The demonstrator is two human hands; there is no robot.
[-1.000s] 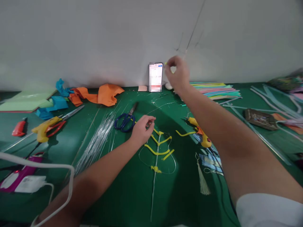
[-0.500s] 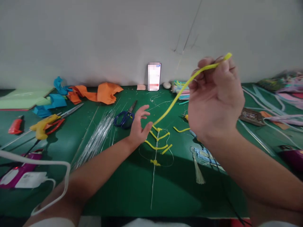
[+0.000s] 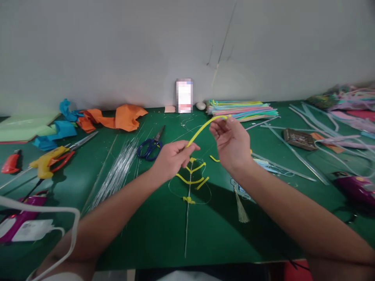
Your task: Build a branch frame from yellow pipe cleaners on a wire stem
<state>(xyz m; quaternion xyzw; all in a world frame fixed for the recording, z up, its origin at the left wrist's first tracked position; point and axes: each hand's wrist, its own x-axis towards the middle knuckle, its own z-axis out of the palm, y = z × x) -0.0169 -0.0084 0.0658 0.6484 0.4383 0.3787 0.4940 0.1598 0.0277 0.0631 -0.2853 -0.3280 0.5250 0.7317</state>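
A yellow pipe cleaner (image 3: pixel 202 128) arches above the green table, held at both ends. My left hand (image 3: pixel 175 156) pinches its lower end between thumb and fingers. At the upper end, my right hand (image 3: pixel 233 144) grips the tip with thumb and forefinger, the other fingers curled loosely. Below the hands lies a wire frame (image 3: pixel 190 187) with a straight stem, a thin looped wire and yellow pipe cleaner pieces across it. A short loose yellow piece (image 3: pixel 202 183) rests at its right side. Another yellow piece (image 3: pixel 214 158) lies near my right wrist, partly hidden.
Blue-handled scissors (image 3: pixel 150 149) and a bundle of thin wires (image 3: pixel 118 171) lie left of centre. A glue gun (image 3: pixel 49 160) is farther left. A phone (image 3: pixel 184 96) leans on the wall beside colourful pipe cleaners (image 3: pixel 246 110). A cream tassel (image 3: pixel 241 210) hangs from blue material at right.
My right hand has come down and left with the pipe cleaner, which now bends in an arch. My left hand has closed on its lower end. The view has shifted slightly right.
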